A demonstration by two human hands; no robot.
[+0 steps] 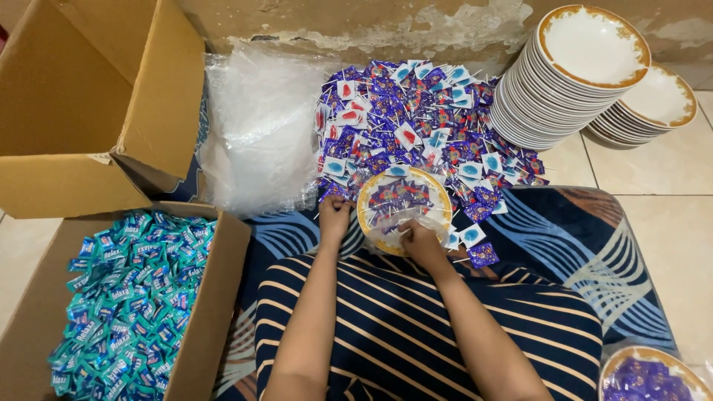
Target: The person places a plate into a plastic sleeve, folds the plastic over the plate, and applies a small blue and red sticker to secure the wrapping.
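While I sit on the floor with my striped lap below the camera, my left hand [334, 215] rests at the near edge of the heap of wrapped lollipops [416, 119], fingers curled down onto the purple wrappers; whether it grips one I cannot tell. My right hand [421, 243] lies on the near rim of the gold-rimmed plate [366, 200], fingers bent and pinched onto a thin white lollipop stick there. That plate sits just in front of the heap, with a few purple sweets and clear plastic on it. Behind the heap to the right lean two stacks of plates [546, 96]. Left of the heap lies a pile of clear plastic bags [260, 126]. At my left, a cardboard box [223, 297] holds teal-wrapped candies [126, 297], and an open box [82, 111] stands beyond it.
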